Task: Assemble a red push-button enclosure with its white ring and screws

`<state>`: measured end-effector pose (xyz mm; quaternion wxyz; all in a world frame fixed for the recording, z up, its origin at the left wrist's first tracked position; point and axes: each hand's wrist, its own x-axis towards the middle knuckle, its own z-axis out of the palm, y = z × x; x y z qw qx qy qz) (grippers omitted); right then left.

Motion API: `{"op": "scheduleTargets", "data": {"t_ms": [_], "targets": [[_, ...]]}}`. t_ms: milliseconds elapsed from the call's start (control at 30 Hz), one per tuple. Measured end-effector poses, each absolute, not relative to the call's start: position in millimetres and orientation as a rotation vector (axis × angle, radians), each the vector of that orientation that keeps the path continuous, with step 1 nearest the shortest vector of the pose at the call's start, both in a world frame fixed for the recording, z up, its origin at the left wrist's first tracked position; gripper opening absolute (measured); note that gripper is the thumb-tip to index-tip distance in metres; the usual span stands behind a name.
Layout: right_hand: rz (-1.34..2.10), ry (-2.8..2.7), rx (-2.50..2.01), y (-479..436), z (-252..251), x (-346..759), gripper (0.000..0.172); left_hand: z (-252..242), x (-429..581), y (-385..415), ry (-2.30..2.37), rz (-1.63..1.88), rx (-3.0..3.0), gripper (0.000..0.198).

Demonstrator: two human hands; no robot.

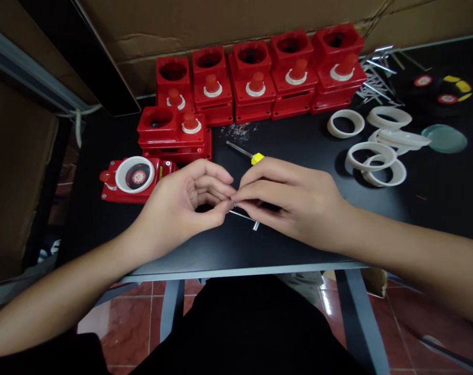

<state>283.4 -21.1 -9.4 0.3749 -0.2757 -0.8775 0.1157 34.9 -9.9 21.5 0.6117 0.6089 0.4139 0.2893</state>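
Note:
My left hand and my right hand meet fingertip to fingertip over the front of the black table. A thin metal rod with a short tube-like end runs from beside my left thumb tip, passing below my right fingers. My left thumb and fingers close at its upper end. The right thumb and fingertips pinch a tiny piece at the same spot, mostly covered by the fingers. Just beyond my right hand lies a screwdriver with a yellow handle. Left of my left hand is a red housing with a white ring on it.
Several red housings with red knobs stand along the back, one closer in. White rings, a clear disc, metal rods and black round parts lie right. Small scraps lie mid-table.

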Motion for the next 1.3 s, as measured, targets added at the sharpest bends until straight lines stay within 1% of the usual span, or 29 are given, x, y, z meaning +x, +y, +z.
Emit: {"op": "scheduleTargets", "data": {"t_ms": [167,333,567,733,867,1000,1100,1200,1300], "targets": [[0.286,-2.23,-0.707,-21.6,-8.2,284.6,0.006,21.8,34.4,-9.7,0.929,0.675,1.41,0.029],[0.331,-2.2,-0.737,-22.0,-8.4,284.5,0.002,22.8,35.6,-9.6,0.932,0.683,1.413,0.026],[0.366,-2.194,-0.747,-24.3,-6.3,282.8,0.006,24.0,34.3,-9.2,0.949,0.682,1.448,0.02],[0.379,-2.153,-0.773,-22.6,-4.6,281.7,0.008,24.2,35.0,-8.8,0.927,0.641,1.623,0.009],[0.419,-2.143,-0.8,-20.8,-3.5,282.8,0.01,23.9,34.9,-8.6,0.942,0.603,1.702,0.006],[0.425,-2.148,-0.834,-19.9,-0.9,284.5,0.01,23.0,33.4,-9.7,0.97,0.607,1.803,0.009],[0.42,-2.152,-0.836,-19.1,-0.1,285.0,0.011,23.4,32.3,-11.2,1.015,0.613,2.054,0.005],[0.433,-2.158,-0.821,-18.1,-1.2,285.1,0.011,24.5,31.8,-12.1,1.02,0.603,2.266,0.013],[0.447,-2.161,-0.82,-17.0,-2.4,285.4,0.011,25.7,31.9,-12.6,1.011,0.604,2.314,0.012]]}}
